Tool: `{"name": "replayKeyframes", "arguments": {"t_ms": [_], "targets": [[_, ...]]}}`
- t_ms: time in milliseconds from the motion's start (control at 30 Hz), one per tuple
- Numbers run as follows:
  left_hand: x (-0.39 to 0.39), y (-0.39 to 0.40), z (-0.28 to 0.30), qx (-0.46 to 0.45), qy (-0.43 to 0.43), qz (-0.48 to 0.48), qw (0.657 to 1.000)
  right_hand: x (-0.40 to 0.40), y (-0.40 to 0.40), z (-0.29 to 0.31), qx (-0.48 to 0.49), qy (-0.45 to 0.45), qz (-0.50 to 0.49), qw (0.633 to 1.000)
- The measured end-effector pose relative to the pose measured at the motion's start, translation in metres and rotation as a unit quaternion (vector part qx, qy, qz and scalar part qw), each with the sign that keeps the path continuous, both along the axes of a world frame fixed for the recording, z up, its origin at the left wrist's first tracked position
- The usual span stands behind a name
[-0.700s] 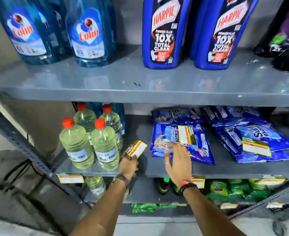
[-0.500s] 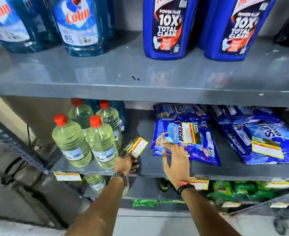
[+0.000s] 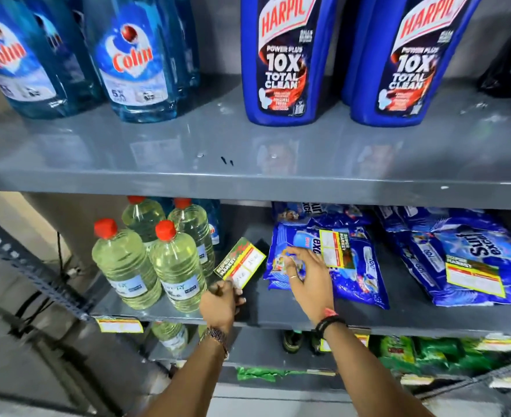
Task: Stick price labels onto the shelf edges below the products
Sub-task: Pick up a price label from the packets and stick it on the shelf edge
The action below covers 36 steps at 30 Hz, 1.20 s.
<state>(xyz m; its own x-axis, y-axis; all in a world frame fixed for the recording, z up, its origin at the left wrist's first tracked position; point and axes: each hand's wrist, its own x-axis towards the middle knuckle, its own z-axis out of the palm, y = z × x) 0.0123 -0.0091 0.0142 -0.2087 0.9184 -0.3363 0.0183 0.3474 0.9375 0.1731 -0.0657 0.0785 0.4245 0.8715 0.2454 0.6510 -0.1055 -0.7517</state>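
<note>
In the head view, at lower centre, the left hand (image 3: pixel 219 305) pinches a price label (image 3: pixel 240 262) in its grip above the middle shelf edge (image 3: pixel 398 325). The right hand (image 3: pixel 310 275), fingers spread, touches a blue detergent pack (image 3: pixel 359 278).

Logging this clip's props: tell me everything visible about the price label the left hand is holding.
The price label is a small rectangular card, seemingly paper, with a yellow border, a dark strip reading "SUPER MARKET", a green-red patch and white fields with faint writing. The left hand pinches its lower corner, so it stands tilted with its printed face to the camera. It is above the middle shelf, between the yellow-liquid bottles and the blue detergent packs. It is not yet stuck to any edge.
</note>
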Motion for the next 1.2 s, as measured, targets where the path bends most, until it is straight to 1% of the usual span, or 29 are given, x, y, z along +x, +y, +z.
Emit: {"name": "replayKeyframes", "arguments": {"t_ms": [133, 200, 333, 467, 567, 667, 800, 1133, 1200], "targets": [[-0.005, -0.027, 0.033, 0.079, 0.008, -0.077, 0.994, 0.0, 0.011, 0.027, -0.052, 0.106, 0.018, 0.993], [-0.01, -0.038, 0.049, 0.108, 0.012, -0.126, 0.986, -0.001, 0.011, 0.042, -0.048, 0.167, 0.039, 0.984], [-0.021, -0.052, 0.083, 0.154, 0.019, -0.213, 0.965, 0.001, -0.006, 0.065, -0.008, 0.205, 0.079, 0.976], [-0.028, -0.051, 0.108, 0.2, 0.045, -0.264, 0.942, 0.007, -0.022, 0.079, -0.002, 0.253, 0.075, 0.964], [-0.027, -0.048, 0.129, 0.202, 0.047, -0.28, 0.937, 0.01, -0.032, 0.086, 0.02, 0.266, 0.057, 0.962], [-0.022, -0.048, 0.146, 0.194, 0.011, -0.298, 0.935, 0.008, -0.04, 0.098, 0.04, 0.266, 0.056, 0.962], [-0.016, -0.056, 0.167, 0.208, -0.024, -0.273, 0.939, 0.004, -0.044, 0.115, 0.055, 0.275, 0.062, 0.958], [-0.037, -0.064, 0.179, 0.205, -0.06, -0.257, 0.943, -0.002, -0.059, 0.139, -0.003, 0.249, 0.139, 0.959], [-0.053, -0.064, 0.187, 0.234, -0.079, -0.244, 0.938, -0.014, -0.058, 0.152, 0.002, 0.238, 0.16, 0.958]]}}
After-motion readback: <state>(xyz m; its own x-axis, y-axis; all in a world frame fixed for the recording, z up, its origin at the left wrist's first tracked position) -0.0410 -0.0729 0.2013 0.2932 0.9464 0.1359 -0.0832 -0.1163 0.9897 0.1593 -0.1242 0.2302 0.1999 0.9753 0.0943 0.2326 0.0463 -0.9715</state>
